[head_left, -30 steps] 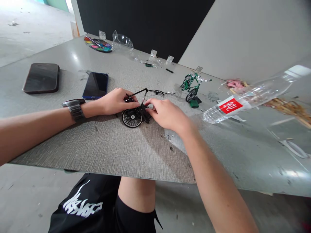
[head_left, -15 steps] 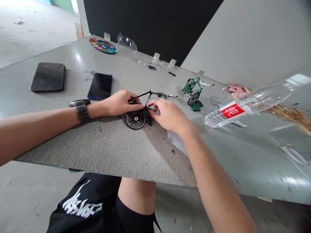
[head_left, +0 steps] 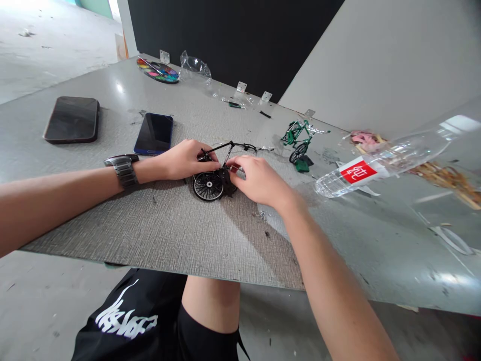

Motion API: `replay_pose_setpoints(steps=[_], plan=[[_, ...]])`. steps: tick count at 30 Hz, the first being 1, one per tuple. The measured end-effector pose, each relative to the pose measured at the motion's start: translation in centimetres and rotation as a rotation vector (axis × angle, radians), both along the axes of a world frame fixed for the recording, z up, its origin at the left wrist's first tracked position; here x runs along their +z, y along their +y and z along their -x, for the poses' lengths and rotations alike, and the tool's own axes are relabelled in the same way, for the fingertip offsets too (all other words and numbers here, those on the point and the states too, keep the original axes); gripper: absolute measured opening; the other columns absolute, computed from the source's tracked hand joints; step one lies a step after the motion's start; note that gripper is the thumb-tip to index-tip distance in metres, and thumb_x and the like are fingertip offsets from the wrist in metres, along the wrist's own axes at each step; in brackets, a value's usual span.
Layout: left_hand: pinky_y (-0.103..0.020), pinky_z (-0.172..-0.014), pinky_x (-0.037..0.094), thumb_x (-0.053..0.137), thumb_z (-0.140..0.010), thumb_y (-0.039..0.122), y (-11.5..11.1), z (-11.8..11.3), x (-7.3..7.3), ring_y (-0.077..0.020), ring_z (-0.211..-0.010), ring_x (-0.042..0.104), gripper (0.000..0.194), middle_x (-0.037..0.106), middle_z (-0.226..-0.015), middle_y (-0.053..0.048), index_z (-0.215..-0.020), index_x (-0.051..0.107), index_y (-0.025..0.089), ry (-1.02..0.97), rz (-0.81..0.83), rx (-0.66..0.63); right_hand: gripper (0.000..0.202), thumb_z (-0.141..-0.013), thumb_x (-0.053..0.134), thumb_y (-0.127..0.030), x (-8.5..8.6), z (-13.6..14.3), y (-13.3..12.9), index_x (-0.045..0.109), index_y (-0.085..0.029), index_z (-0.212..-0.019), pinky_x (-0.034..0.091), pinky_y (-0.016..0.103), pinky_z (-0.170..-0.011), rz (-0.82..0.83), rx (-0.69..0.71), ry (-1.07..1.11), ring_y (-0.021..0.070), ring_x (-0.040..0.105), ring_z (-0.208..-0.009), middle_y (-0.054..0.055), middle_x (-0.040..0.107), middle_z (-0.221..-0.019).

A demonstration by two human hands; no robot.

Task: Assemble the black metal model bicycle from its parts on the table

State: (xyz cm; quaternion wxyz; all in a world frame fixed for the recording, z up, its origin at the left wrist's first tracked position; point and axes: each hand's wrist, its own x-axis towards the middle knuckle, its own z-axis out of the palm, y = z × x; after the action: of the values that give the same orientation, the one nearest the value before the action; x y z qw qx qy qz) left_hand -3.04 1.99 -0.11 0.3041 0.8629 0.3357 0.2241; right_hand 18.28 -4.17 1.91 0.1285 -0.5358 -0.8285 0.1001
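Note:
A black model bicycle (head_left: 209,186) stands on the grey table between my hands, its wheel with a pale rim facing me. My left hand (head_left: 190,159) is closed on the frame's rear part, just above that wheel. With thumb and forefinger my right hand (head_left: 255,175) pinches at the middle of the frame; a small black part (head_left: 227,185) sits just below those fingertips. The thin handlebar end (head_left: 259,148) sticks out beyond my right fingers. Exactly what the right fingertips grip is partly hidden. Small screws (head_left: 262,215) and a dark bit (head_left: 267,234) lie nearer the table edge.
A green model bicycle (head_left: 298,140) stands at right, near a clear water bottle (head_left: 406,150) lying on its side. Two phones, one black (head_left: 73,119) and one blue (head_left: 154,133), lie at left. A paint palette (head_left: 158,70) and clear plastic packaging (head_left: 195,69) are at the back.
The small black part under my right fingertips has turned slightly on the black model bicycle. Both hands stay almost in place; the whole view has shifted slightly.

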Motion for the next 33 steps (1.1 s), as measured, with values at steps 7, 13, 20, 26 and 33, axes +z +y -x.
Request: replay_pose_setpoints(steps=[7, 13, 20, 26, 33], plan=[[-0.027, -0.065, 0.043, 0.061, -0.086, 0.046, 0.0, 0.0, 0.0, -0.0150, -0.070, 0.061, 0.037, 0.072, -0.079, -0.004, -0.097, 0.074, 0.014, 0.009, 0.038, 0.005, 0.028, -0.085, 0.062, -0.026, 0.3, -0.3, 0.0, 0.070, -0.020, -0.111, 0.048, 0.035, -0.089, -0.008, 0.057, -0.044, 0.0229, 0.064, -0.102, 0.006, 0.072, -0.111], [-0.027, -0.066, 0.042, 0.061, -0.086, 0.045, -0.1, 0.0, 0.1, -0.0144, -0.070, 0.060, 0.035, 0.072, -0.080, -0.004, -0.095, 0.073, 0.014, -0.002, 0.026, -0.005, 0.028, -0.092, 0.058, -0.036, 0.0, -1.0, 0.3, 0.069, -0.022, -0.114, 0.049, 0.039, -0.090, -0.047, -0.060, -0.089, 0.0243, 0.064, -0.104, 0.007, 0.070, -0.115], [-0.026, -0.062, 0.041, 0.061, -0.086, 0.046, -0.1, 0.0, 0.1, -0.0135, -0.067, 0.059, 0.036, 0.070, -0.076, -0.003, -0.095, 0.073, 0.014, 0.011, 0.033, 0.003, 0.035, -0.089, 0.064, -0.043, -0.1, -1.3, 0.6, 0.068, -0.024, -0.117, 0.049, 0.042, -0.094, -0.051, -0.082, -0.089, 0.0265, 0.064, -0.107, 0.006, 0.070, -0.118], [-0.026, -0.063, 0.043, 0.061, -0.086, 0.047, -0.1, 0.0, 0.1, -0.0140, -0.069, 0.060, 0.037, 0.071, -0.078, -0.003, -0.096, 0.073, 0.014, 0.012, 0.044, 0.005, 0.038, -0.086, 0.069, -0.041, 0.0, -1.2, 0.6, 0.067, -0.023, -0.119, 0.049, 0.042, -0.091, -0.048, -0.096, -0.082, 0.0273, 0.063, -0.108, 0.008, 0.068, -0.119], [-0.027, -0.066, 0.043, 0.060, -0.086, 0.046, -0.3, -0.1, 0.3, -0.0151, -0.070, 0.062, 0.036, 0.073, -0.080, -0.004, -0.096, 0.074, 0.014, 0.011, 0.050, 0.005, 0.035, -0.087, 0.066, -0.042, 0.5, -1.0, 0.3, 0.065, -0.025, -0.117, 0.047, 0.039, -0.083, -0.116, -0.143, -0.024, 0.0253, 0.063, -0.098, 0.008, 0.066, -0.111]])
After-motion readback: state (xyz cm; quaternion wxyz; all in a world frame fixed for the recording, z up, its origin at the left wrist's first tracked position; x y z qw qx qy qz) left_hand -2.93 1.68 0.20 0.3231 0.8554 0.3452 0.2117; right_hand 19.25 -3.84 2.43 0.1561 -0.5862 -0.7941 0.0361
